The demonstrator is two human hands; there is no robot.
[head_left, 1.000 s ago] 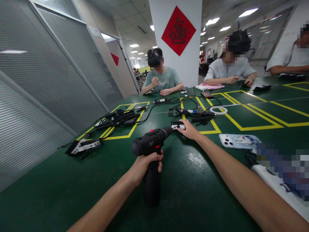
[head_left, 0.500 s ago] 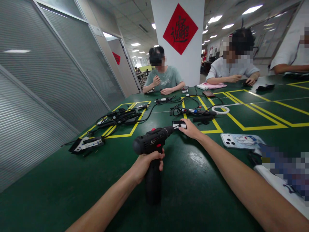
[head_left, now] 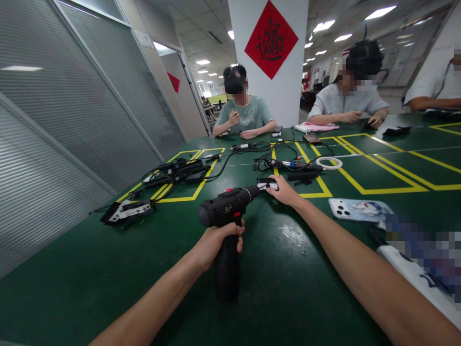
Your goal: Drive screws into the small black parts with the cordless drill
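My left hand (head_left: 216,242) is wrapped round the grip of a black cordless drill (head_left: 226,211) that stands on the green table (head_left: 108,278), its nose pointing away and to the right. The drill tip meets a small black and white part (head_left: 267,184) lying on the table. My right hand (head_left: 285,191) rests on that part with its fingers curled over it, holding it down.
A phone in a cartoon case (head_left: 358,209) lies to the right of my right arm. A black and white tool (head_left: 126,211) lies at the left. Tangled cables (head_left: 180,173) and a white ring (head_left: 328,163) lie farther back. Three other people sit at the far side.
None beyond a slight shift of the camera; both hands, the drill and the small part stay in place.
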